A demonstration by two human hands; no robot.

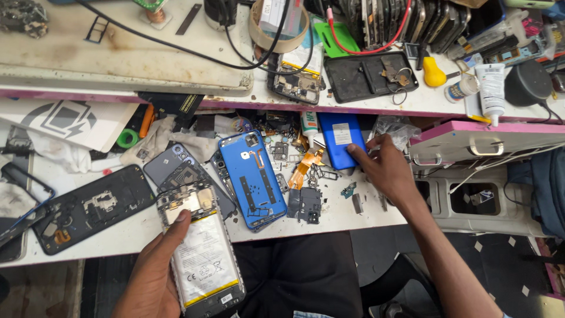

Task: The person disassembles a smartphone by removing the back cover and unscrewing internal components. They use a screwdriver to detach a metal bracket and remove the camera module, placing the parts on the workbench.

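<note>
My left hand [154, 268] grips an opened phone [203, 253] with its white battery showing, held over the bench's front edge, thumb on its upper left side. My right hand [384, 171] reaches to the right part of the bench and its fingers rest on a blue rectangular battery-like slab [338, 138]. Between the hands lies a blue phone back cover [252, 176], inner face up, with orange flex cables [306, 165] and small black parts [305, 203] beside it.
A black phone frame [88, 215] and grey back covers [170, 165] lie at the left. The upper shelf [353, 101] carries a tape roll [276, 26], black cover, cables, a white tube [489, 85] and a stack of phones. A pink-edged drawer [482, 141] stands open at the right.
</note>
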